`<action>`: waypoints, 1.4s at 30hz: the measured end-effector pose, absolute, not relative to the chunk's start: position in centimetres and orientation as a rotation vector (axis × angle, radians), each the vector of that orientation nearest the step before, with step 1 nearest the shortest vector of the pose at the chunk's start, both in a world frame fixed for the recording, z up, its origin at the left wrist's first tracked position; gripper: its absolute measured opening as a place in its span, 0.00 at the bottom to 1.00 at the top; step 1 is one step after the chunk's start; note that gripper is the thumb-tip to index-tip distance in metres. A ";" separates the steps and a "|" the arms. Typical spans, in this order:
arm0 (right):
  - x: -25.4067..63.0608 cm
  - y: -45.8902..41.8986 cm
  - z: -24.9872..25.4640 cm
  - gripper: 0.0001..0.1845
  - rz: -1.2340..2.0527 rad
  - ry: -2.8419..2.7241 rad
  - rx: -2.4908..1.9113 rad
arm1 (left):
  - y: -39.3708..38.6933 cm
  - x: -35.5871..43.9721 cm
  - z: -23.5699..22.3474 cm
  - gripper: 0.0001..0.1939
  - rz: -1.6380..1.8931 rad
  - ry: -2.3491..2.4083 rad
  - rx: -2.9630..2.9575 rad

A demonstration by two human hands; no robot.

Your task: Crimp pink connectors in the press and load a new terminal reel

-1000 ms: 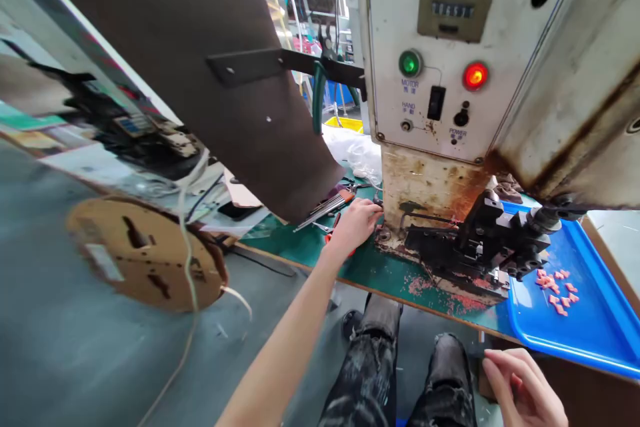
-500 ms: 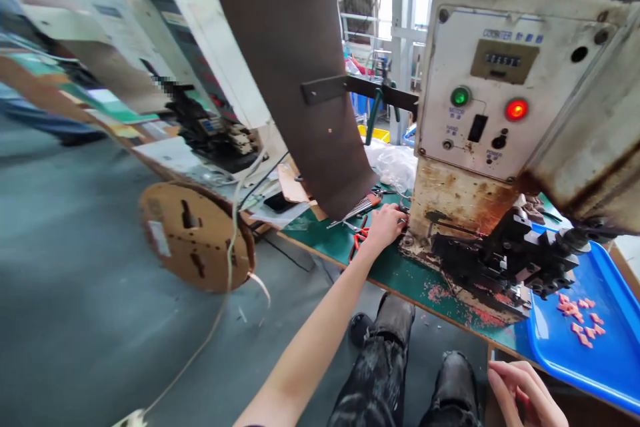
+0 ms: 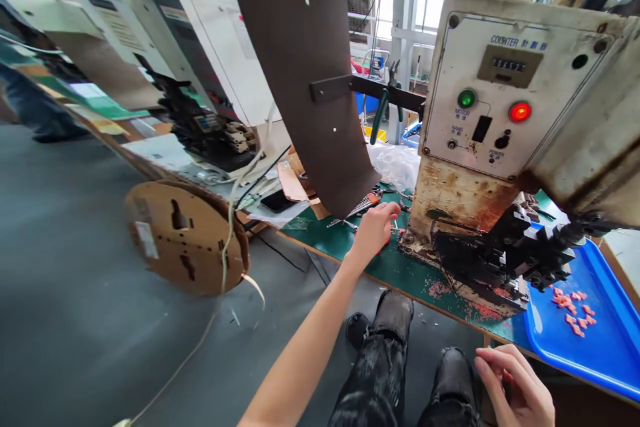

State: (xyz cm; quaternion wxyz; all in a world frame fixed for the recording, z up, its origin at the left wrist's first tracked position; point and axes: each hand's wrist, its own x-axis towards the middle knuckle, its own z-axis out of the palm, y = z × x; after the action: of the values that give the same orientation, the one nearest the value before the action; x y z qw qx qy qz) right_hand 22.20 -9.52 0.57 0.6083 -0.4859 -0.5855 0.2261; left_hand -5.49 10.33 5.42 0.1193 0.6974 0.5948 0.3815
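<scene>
Over the green bench top (image 3: pixel 325 238), my left hand (image 3: pixel 374 230) reaches forward just left of the foot of a rusty press machine (image 3: pixel 440 197). Its fingers are drawn together, with a thin pale piece by their tips that is too small to name. Red-handled pliers lie partly hidden under that hand. My right hand (image 3: pixel 520 383) hangs low in front of the bench, thumb and fingertips pinched; what they hold, if anything, cannot be made out. Beyond it, a blue tray (image 3: pixel 545 340) carries small pink pieces (image 3: pixel 573 310).
A brown guide sheet (image 3: pixel 320 113) slants down beside the machine, with green-handled pliers (image 3: pixel 381 113) on its bracket. A cardboard reel (image 3: pixel 185 237) stands at the left below a second machine (image 3: pixel 210 120). Pink crumbs lie along the bench edge. A person's leg (image 3: pixel 40 107) shows far left.
The view has swung left and up. My left hand has drawn back slightly from a small dark part beside the machine's foot. My right hand stays pinched and low.
</scene>
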 end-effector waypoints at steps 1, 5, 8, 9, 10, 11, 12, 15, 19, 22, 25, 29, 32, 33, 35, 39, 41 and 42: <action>22.1 -9.2 1.1 0.05 0.502 -1.393 -1.092 | 9.0 -5.3 5.8 0.09 1.175 1.726 2.003; 21.2 -7.5 3.6 0.03 0.420 -1.534 -0.982 | 1.6 -2.5 6.8 0.07 1.408 1.445 1.757; 20.2 -6.5 5.0 0.05 0.495 -1.546 -0.944 | -3.2 1.0 7.2 0.03 1.438 1.182 1.496; 19.9 -6.3 5.2 0.06 0.532 -1.538 -0.932 | -4.2 2.1 7.3 0.02 1.436 1.149 1.459; 19.6 -6.2 5.3 0.06 0.565 -1.522 -0.925 | -4.9 3.0 7.3 0.01 1.441 1.135 1.444; 19.5 -6.2 5.2 0.07 0.597 -1.495 -0.925 | -5.4 3.8 7.4 0.01 1.452 1.132 1.443; 19.5 -6.2 5.0 0.06 0.629 -1.454 -0.930 | -5.6 4.4 7.4 0.02 1.469 1.137 1.450; 19.7 -6.8 4.1 0.05 0.786 -1.259 -0.959 | -5.5 5.6 7.3 0.04 1.501 1.161 1.494; 20.3 -7.3 3.0 0.03 1.095 -0.987 -0.971 | -5.0 6.2 7.1 0.04 1.449 1.132 1.502; 20.8 -7.3 2.8 0.09 1.228 -0.891 -0.961 | -4.5 6.3 6.8 0.07 1.454 1.141 1.520; 21.3 -7.3 2.9 0.11 1.219 -0.901 -0.956 | -4.3 6.4 6.5 0.08 1.431 1.154 1.568; 21.9 -6.9 3.5 0.03 0.877 -1.148 -0.966 | -4.4 6.6 6.4 0.08 1.283 1.162 1.581; 22.4 -6.5 3.9 0.06 0.590 -1.320 -0.956 | -4.4 6.8 6.6 0.08 1.203 1.126 1.583; 22.6 -6.4 4.0 0.08 0.527 -1.356 -0.951 | -4.3 6.9 6.6 0.07 1.180 1.111 1.580; 22.8 -6.3 4.1 0.12 0.436 -1.417 -0.937 | -4.1 7.1 6.7 0.08 1.135 1.086 1.568; 23.4 -6.5 4.0 0.16 0.338 -1.495 -0.946 | -3.7 7.4 6.6 0.10 1.062 1.063 1.530; 23.8 -6.6 3.8 0.17 0.347 -1.514 -0.951 | -3.6 7.5 6.6 0.10 1.034 1.056 1.512; 24.0 -6.7 3.8 0.17 0.359 -1.514 -0.949 | -3.6 7.5 6.6 0.11 1.023 1.052 1.506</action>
State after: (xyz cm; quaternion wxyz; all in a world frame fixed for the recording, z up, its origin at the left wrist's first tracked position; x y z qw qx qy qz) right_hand 23.96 -6.65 3.76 0.6128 -0.4115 -0.6564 0.1558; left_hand 7.53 -3.56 6.56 0.4965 0.6217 0.4343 0.4223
